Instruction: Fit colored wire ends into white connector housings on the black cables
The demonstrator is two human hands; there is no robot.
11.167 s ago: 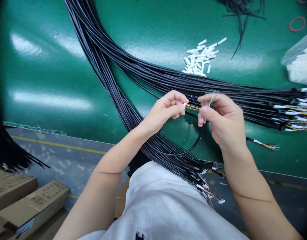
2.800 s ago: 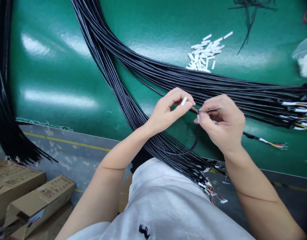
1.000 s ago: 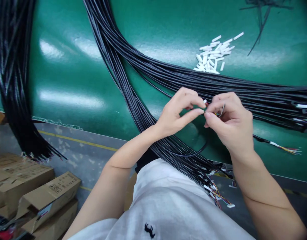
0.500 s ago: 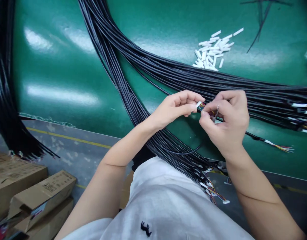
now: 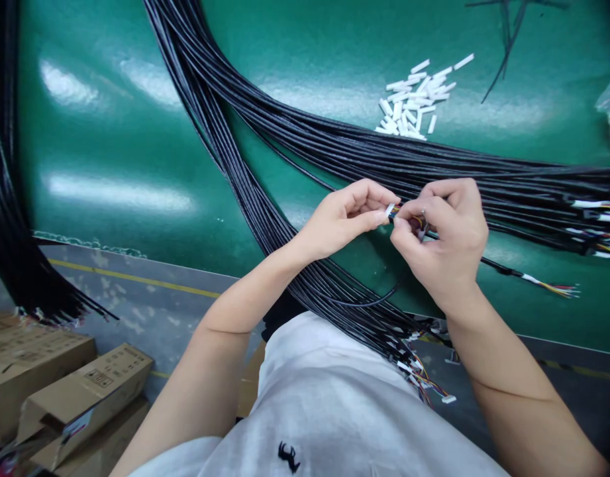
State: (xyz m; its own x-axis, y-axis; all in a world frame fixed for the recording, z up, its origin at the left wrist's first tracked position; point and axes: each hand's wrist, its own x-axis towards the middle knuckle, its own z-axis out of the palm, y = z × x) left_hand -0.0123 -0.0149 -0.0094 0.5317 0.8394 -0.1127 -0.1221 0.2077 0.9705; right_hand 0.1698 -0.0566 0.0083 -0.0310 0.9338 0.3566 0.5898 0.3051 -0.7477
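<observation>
Left hand [image 5: 342, 218] pinches white connector [image 5: 389, 210] — right hand [image 5: 446, 228] grips coloured wires [image 5: 408, 217] touching it, above black cables [image 5: 305, 146] on green table [image 5: 110, 132].

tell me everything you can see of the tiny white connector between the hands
The white connector is a small, plastic-looking block, mostly hidden. The left hand pinches it between thumb and forefinger above the green table. Coloured wires, pinched by the right hand, meet one end; whether they are seated is unclear.
</observation>
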